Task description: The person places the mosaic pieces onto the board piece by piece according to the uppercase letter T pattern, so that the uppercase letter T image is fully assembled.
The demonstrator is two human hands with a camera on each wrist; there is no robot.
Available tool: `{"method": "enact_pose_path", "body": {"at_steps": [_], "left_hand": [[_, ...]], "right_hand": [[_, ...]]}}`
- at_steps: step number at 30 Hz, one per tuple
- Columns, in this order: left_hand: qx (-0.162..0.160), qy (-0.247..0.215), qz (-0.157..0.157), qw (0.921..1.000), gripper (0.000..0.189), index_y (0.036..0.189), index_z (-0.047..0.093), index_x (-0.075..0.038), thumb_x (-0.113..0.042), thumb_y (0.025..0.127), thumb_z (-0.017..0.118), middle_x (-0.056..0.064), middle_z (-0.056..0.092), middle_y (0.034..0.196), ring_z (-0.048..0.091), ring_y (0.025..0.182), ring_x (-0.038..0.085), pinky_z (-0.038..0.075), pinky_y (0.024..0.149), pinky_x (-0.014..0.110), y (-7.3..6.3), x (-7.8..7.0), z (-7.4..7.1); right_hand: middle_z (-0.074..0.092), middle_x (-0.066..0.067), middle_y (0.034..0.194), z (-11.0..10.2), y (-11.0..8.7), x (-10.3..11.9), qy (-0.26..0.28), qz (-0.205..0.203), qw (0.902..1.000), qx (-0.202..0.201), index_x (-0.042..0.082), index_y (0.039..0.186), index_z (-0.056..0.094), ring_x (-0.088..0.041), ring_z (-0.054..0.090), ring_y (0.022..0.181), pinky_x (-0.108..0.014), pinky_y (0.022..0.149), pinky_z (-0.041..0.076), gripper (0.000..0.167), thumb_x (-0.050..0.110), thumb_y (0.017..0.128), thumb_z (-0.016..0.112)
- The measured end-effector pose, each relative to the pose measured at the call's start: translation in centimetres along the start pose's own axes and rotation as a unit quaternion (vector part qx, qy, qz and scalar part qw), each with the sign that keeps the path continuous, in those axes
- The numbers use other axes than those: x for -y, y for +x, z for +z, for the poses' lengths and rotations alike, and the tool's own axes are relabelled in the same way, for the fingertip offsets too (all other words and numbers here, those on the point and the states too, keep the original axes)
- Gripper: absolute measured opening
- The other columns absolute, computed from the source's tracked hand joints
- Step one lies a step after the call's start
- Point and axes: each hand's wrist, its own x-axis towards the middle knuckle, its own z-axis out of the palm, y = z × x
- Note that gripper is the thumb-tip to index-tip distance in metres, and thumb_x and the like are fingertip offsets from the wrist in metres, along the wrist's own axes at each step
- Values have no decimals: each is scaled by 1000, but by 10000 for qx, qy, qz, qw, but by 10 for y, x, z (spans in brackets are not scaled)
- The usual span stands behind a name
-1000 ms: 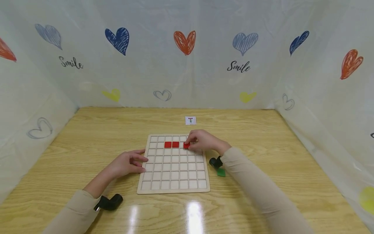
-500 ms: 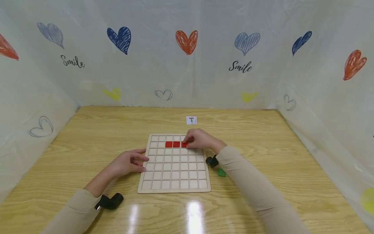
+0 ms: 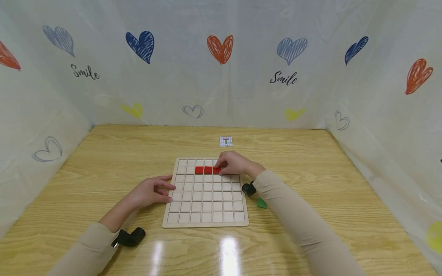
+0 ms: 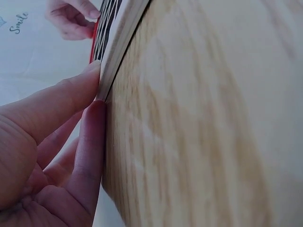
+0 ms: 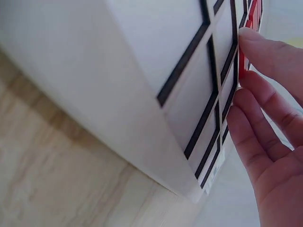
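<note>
A pale wooden grid board [image 3: 202, 207] lies flat on the table. Along its second row from the far side sit two red square tiles [image 3: 199, 170], with a third red tile [image 3: 217, 170] beside them to the right. My right hand [image 3: 235, 163] pinches that third tile between thumb and fingertips, low over its cell. The right wrist view shows this tile [image 5: 242, 64] edge-on at the thumb. At the board's left edge, my left hand [image 3: 149, 193] rests with fingers apart. In the left wrist view its fingertips [image 4: 93, 71] touch the board's rim.
A small printed card [image 3: 226, 142] with a red and green T pattern lies beyond the board. Right of the board, a green piece [image 3: 261, 203] shows partly beside the right sleeve. Black wrist mounts [image 3: 129, 237] hang at the cuffs. A heart-printed sheet surrounds the table.
My right hand has slid left with the red tile, bringing it next to the other two in the row. The left hand stays at the board's edge.
</note>
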Motion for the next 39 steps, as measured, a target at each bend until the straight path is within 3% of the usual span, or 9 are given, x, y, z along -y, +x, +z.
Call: {"method": "enact_pose_path", "body": {"at_steps": [14, 29, 39], "left_hand": [[9, 19, -3, 10000, 35, 107, 67, 2, -10, 76, 77, 23, 33, 144, 61, 88, 18, 49, 72, 25, -1, 0, 0], [20, 78, 45, 10000, 35, 108, 67, 2, -11, 77, 77, 23, 33, 144, 61, 88, 18, 49, 73, 24, 0, 0, 1], [0, 111, 21, 9999, 35, 108, 67, 2, -11, 77, 77, 22, 33, 144, 61, 88, 17, 48, 73, 24, -1, -2, 0]], "right_hand": [[61, -2, 95, -4, -12, 11, -48, -66, 10000, 31, 4, 102, 71, -16, 54, 87, -25, 79, 44, 19, 2, 83, 68], [59, -1, 93, -4, -40, 11, -170, -141, 9997, 127, 6, 99, 72, -12, 54, 89, -27, 81, 45, 17, 5, 83, 69], [60, -1, 94, -3, -57, 11, -258, -263, 9993, 102, 6, 99, 72, -18, 55, 88, -28, 80, 44, 16, 4, 83, 67]]}}
